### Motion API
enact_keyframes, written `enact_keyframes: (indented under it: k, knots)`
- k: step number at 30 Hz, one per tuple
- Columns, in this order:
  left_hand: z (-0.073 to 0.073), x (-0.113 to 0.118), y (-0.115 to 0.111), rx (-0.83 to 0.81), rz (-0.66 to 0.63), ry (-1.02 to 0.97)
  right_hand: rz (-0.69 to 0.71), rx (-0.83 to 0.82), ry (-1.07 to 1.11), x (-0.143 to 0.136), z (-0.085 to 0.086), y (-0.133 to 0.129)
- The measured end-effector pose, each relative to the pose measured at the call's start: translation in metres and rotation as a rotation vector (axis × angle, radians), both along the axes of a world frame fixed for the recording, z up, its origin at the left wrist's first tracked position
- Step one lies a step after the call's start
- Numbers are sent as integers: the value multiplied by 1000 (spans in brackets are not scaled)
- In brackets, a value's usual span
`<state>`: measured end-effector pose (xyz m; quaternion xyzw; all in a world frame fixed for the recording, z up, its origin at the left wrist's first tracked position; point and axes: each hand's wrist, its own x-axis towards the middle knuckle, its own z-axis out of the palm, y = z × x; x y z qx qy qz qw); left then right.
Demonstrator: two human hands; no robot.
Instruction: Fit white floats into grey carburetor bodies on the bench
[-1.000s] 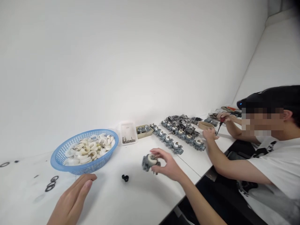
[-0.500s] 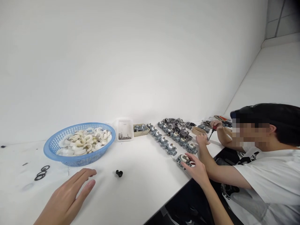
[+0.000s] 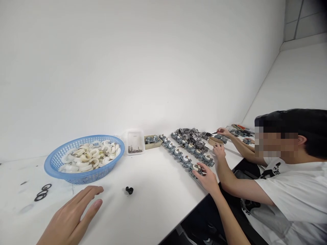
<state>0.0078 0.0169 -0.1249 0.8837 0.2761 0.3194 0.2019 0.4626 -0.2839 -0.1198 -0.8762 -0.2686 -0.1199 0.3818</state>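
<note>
My left hand (image 3: 73, 212) hovers over the near left of the white table with thumb and fingers apart, holding nothing. Close to it lies a small black part (image 3: 129, 190). At the near end of a row, my right hand (image 3: 208, 178) has its fingers around a grey metal carburetor (image 3: 190, 167) topped by a white float (image 3: 195, 167). That carburetor sits against others in the same row, such as the carburetor (image 3: 179, 156) just beyond it. My fingers partly cover its near side.
A blue basket (image 3: 84, 178) of white floats stands left, with black rings (image 3: 41, 195) nearby. Behind are a white tray (image 3: 135, 136) of small metal pins and a box (image 3: 153, 144) of metal parts. A co-worker (image 3: 286, 177) sits right, one hand at a cardboard box (image 3: 214, 141).
My right hand has slid the carburetor away from me, up against the row. My left hand stays nearly still. The co-worker's far hand has moved back and no longer shows the red-handled screwdriver.
</note>
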Motion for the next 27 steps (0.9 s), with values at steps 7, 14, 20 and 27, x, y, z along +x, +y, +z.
enact_keyframes:
  k: [7,14,20,27]
  knots:
    - [4,0,-3,1,10,12,57,-26,37,3,5,-6]
    - [2,1,0,32,2,6,83,-13,43,2,7,-4]
    - [-2,0,2,79,-6,-4,88,10,35,-2,8,-4]
    - [-3,1,1,120,-15,-22,88,-5,46,0,7,-5]
